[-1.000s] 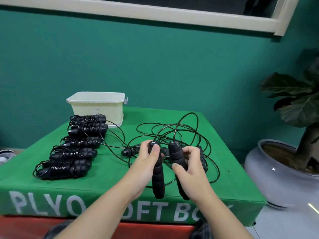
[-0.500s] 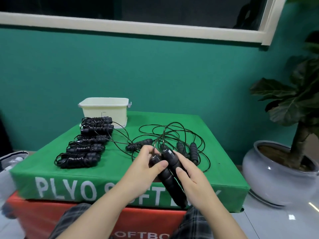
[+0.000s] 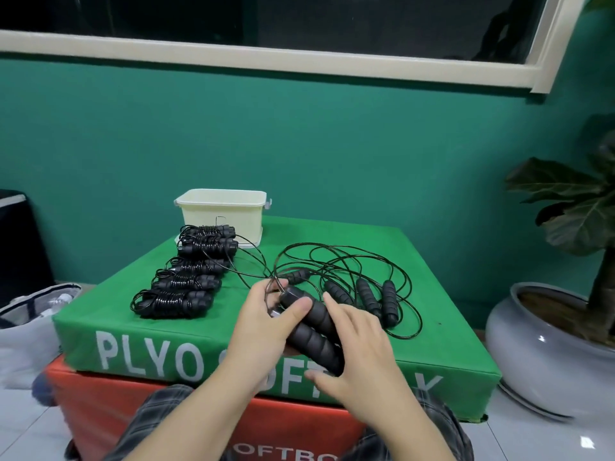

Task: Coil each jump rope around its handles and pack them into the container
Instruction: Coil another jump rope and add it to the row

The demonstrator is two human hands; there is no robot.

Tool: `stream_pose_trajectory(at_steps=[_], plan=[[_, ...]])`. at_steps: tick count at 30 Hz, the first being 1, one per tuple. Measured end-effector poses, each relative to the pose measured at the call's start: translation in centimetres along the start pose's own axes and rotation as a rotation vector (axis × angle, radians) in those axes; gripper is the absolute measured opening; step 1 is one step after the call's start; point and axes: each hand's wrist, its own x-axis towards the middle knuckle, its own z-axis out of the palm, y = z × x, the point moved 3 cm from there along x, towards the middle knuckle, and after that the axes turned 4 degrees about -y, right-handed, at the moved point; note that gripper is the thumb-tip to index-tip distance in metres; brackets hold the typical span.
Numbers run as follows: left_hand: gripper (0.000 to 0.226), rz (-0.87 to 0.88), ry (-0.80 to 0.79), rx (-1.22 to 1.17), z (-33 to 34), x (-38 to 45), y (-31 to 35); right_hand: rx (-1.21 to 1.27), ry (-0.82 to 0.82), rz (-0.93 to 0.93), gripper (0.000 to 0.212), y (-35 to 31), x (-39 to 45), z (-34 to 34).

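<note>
My left hand grips two black foam jump rope handles held side by side near the front edge of the green box. Its thumb lies across the upper ends. My right hand rests on the lower part of the same handles, fingers fairly straight. Thin black cord from them loops loosely over the box top. Several coiled jump ropes lie in a row at the left. The cream container stands at the back, behind that row.
More loose black handles lie tangled in the cord right of my hands. The green box sits on an orange box. A potted plant in a grey pot stands on the floor at right, a bag at left.
The two handles went from held apart and upright to pressed together and tilted. My hands drew closer to me, and the camera pulled back from the box.
</note>
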Motion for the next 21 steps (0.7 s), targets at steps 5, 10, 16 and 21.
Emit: stream_pose_trajectory(at_steps=[5,10,16,21], plan=[[0.028,-0.077,-0.026,-0.089,0.0,-0.5,0.6,0.093,0.173,0.114,0.076,0.8,-0.3,-0.1],[0.069,-0.003,0.071,0.249,-1.9,0.5,1.3,0.048,0.178,0.163,0.056,1.6,-0.3,-1.5],[0.064,0.635,-0.1,1.012,-3.0,0.1,4.0,-0.049,0.243,0.064,0.073,2.6,-0.7,-3.3],[0.052,0.46,-0.313,1.097,-1.2,-1.0,3.5,-0.056,0.311,-0.034,0.076,1.5,-0.7,-4.5]])
